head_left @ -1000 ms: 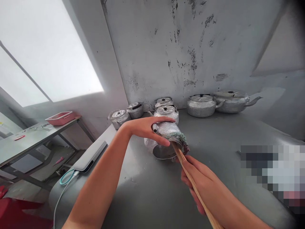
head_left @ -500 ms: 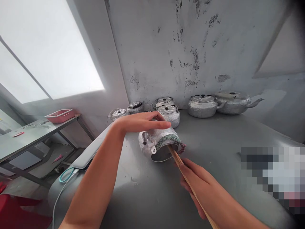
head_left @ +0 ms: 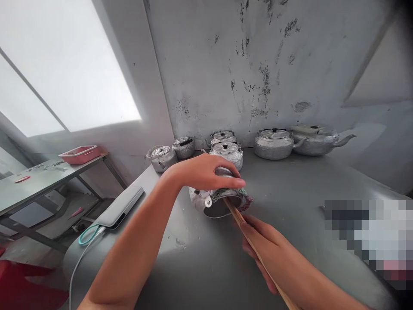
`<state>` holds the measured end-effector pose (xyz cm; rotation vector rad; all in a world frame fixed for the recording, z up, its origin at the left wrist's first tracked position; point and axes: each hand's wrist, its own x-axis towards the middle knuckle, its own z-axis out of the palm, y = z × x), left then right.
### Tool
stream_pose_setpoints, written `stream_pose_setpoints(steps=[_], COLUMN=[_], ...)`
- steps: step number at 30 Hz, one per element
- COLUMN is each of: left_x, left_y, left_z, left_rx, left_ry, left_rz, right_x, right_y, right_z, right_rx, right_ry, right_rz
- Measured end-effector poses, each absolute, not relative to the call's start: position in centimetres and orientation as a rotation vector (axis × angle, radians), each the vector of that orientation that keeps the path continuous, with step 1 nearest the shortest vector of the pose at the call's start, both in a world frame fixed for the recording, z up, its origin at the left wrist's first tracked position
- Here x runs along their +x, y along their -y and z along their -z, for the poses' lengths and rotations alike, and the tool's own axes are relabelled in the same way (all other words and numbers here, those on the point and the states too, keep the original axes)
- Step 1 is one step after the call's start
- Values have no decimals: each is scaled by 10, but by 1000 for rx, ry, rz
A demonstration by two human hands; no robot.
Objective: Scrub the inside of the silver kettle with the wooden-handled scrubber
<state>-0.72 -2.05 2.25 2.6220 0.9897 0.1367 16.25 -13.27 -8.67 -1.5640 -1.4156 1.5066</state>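
Observation:
A dented silver metal kettle lies tipped on its side on the grey table, its round mouth facing me. Green and red cord is wrapped round its handle. My left hand lies over the upper side of the kettle, thumb and fingers apart, the thumb stretched across near the cord. In my right hand is a wooden stick, gripped along its length. The stick's far end goes into the kettle's mouth, where its tip is hidden.
Several lidded kettles stand along the wall. On the table's left lies a power bank with a cable. A side table bears a pink basket. A red stool is low at left. The right edge is pixelated.
My left hand has shifted right and slightly lower over the kettle, now covering part of the corded handle. The stick has moved slightly left within the kettle's mouth.

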Motion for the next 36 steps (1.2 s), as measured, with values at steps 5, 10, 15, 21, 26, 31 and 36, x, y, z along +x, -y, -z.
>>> stream_pose_setpoints(steps=[5,10,15,21,26,31,36], left_x=[-8,-14,-15,-15,-12,-11,-13], left_y=[12,10,6,1,0,-1,-4], left_z=[-19,-20,-19,-19,-18,-16,-16], left_rx=[2584,2538,2510,2478,2490,2498,2463], left_ry=[-1005,-1111,-1111,-1051,-1088,-1094,-1081], left_rz=[-192,-201,-128,-11,-4,-8,-20], right_x=[166,169,171,169,167,168,168], right_y=[130,131,134,135,133,132,129], right_z=[88,76,48,41,54,77,98], right_rx=[-1578,-1643,-1764,-1792,-1706,-1613,-1510], right_ry=[1384,1385,1482,1552,1640,1656,1682], right_rz=[-1541,-1529,-1474,-1451,-1453,-1471,-1406])
